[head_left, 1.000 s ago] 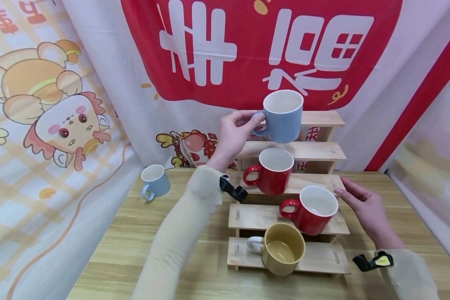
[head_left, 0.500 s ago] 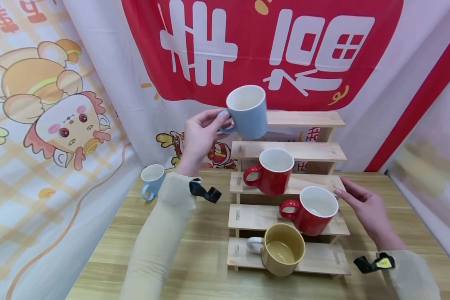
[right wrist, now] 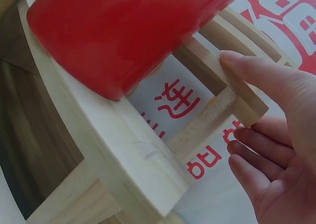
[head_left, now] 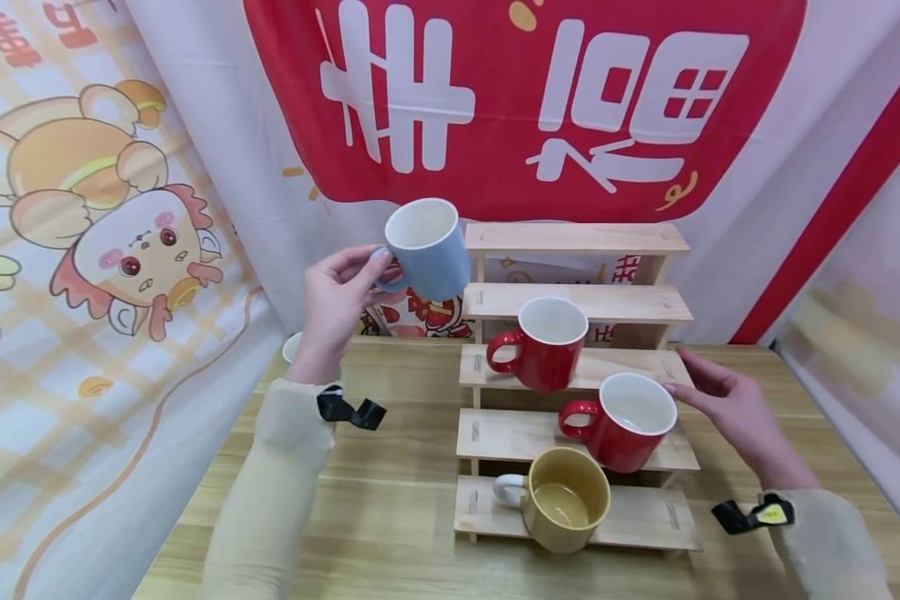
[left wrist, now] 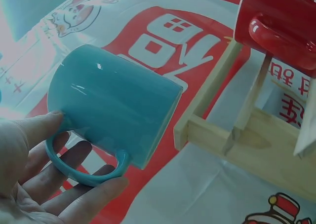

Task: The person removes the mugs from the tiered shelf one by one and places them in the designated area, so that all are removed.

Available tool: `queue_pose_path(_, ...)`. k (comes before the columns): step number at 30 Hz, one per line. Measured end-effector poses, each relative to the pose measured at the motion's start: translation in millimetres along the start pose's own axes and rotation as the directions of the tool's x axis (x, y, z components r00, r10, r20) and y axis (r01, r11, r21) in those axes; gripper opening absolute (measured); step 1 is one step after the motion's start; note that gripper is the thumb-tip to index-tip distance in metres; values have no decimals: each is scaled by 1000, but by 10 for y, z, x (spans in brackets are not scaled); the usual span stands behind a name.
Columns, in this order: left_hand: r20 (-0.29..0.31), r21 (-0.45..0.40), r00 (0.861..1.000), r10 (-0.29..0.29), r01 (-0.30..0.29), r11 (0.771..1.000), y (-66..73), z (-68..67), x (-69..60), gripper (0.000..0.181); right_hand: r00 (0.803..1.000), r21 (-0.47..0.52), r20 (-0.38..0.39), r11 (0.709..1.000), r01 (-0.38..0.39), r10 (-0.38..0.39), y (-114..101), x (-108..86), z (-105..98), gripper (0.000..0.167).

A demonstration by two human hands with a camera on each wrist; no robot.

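Observation:
My left hand (head_left: pixel 337 292) holds a light blue mug (head_left: pixel 431 258) by its handle, in the air just left of the top of a stepped wooden rack (head_left: pixel 577 237). In the left wrist view, thumb and fingers are round the handle of the blue mug (left wrist: pixel 113 105). At the rack's right side my right hand (head_left: pixel 738 417) grips the end of the middle shelf, thumb on top and fingers beneath, as the right wrist view shows. A red mug (head_left: pixel 555 358) stands on that shelf. Another red mug (head_left: pixel 626 446) is one step lower, and a tan mug (head_left: pixel 558 525) with a white handle occupies the lowest step.
A second light blue mug (head_left: pixel 292 345) stands on the wooden table (head_left: pixel 390 500) at the back left, mostly hidden behind my left wrist. Printed cloth (head_left: pixel 390 100) hangs behind the rack and along both sides.
The left hand has carried the blue mug leftward, away from in front of the top shelf, and finally a little lower. It now covers most of the other blue mug. My right hand keeps its hold.

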State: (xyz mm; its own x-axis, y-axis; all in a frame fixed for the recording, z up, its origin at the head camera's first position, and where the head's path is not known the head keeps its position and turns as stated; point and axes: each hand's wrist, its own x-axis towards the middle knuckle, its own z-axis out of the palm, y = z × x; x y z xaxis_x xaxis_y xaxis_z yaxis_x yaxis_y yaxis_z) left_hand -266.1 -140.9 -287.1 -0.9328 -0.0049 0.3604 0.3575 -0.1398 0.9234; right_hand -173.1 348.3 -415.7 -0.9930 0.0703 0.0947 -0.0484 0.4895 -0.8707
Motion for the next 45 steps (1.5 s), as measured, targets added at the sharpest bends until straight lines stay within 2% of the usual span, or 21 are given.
queue_pose_path(4,-15,20,1000,-21,21,1000,-50,-105,-76,34,1000,-13,10,1000,-1,1,21,4,-10,75)
queue_pose_path(12,-62,68,998,-9,13,998,-243,-278,-222,29,1000,20,-21,1000,-1,2,65,16,16,74)
queue_pose_path(19,-102,58,995,-22,28,998,-400,-378,-356,28,999,22,-28,1000,-16,17,73,24,16,74)
queue_pose_path(27,-151,34,987,-50,55,998,-568,-482,-511,30,1000,35,-26,999,2,-1,89,16,13,73)
queue_pose_path(30,-180,29,982,-50,57,998,-641,-518,-549,29,1000,34,-27,999,9,-8,93,16,13,72)
queue_pose_path(36,-227,84,973,-38,59,995,-794,-580,-617,35,1000,33,-25,999,3,-2,96,5,15,72)
queue_pose_path(45,-335,76,936,-103,135,988,-1088,-676,-731,34,1000,24,-17,1000,-18,18,78,3,29,74)
